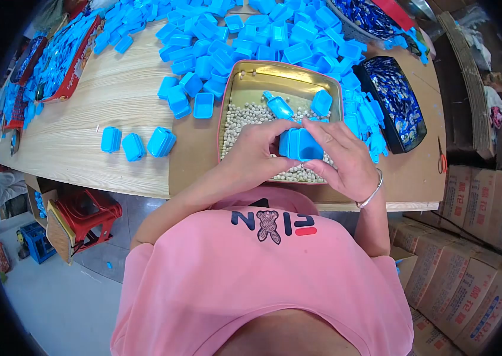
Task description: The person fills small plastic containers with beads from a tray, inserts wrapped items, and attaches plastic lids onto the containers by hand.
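Observation:
Between my two hands is a small blue plastic box [300,145], held over a gold-lined tin [286,72] of small white beads [242,121]. My left hand [254,148] grips the box from the left, fingers and thumb curled around its side. My right hand [346,155] closes on the box from the right, its fingers over the top and its thumb near the lower edge. The contents of the box cannot be made out. A blue scoop [279,107] lies on the beads just beyond my hands, and another blue piece [321,102] rests against the tin's far right side.
Three blue boxes [133,146] stand on the table [126,89] to the left. A heap of blue box parts [251,35] lies behind the tin. To the right are a black tray [410,139] of shiny blue packets and scissors [442,159]. Cardboard cartons [470,202] and a red stool [94,216] flank the table.

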